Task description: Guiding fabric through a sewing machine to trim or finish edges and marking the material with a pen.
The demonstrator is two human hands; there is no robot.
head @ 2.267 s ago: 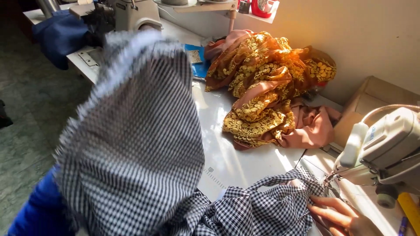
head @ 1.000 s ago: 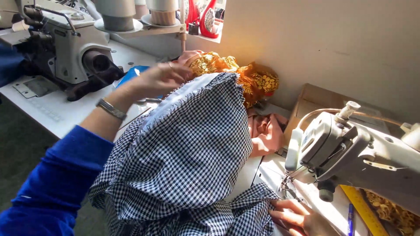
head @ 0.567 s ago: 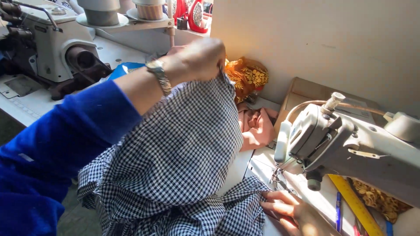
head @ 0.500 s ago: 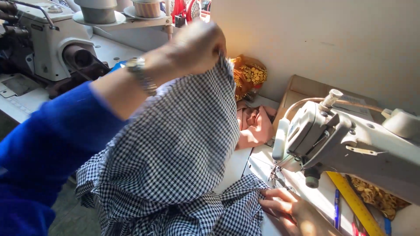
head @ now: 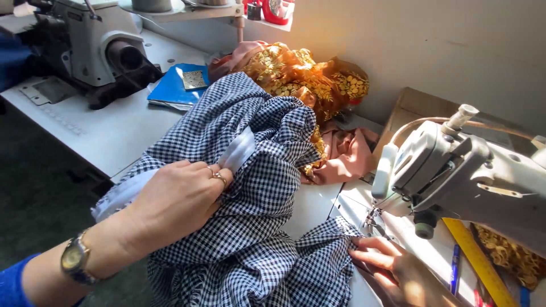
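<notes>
A large black-and-white checked cloth (head: 250,142) lies bunched on the sewing table (head: 108,133), with a white lining showing in its folds. My left hand (head: 176,199), with rings and a wristwatch, grips a fold in the middle of it. Lower right, my right hand (head: 387,264) lies flat on the cloth's edge, fingers spread, just in front of the needle of the grey sewing machine (head: 460,170).
A second grey machine (head: 96,45) stands at the back left, a blue folder (head: 176,88) beside it. Orange-gold patterned fabric (head: 296,74) and pink cloth (head: 350,153) are piled against the wall. A yellow ruler (head: 475,261) and pens lie at the right.
My left hand, which held the checked cloth raised high, has come down; the cloth now lies heaped on the table. The right hand has stayed by the needle.
</notes>
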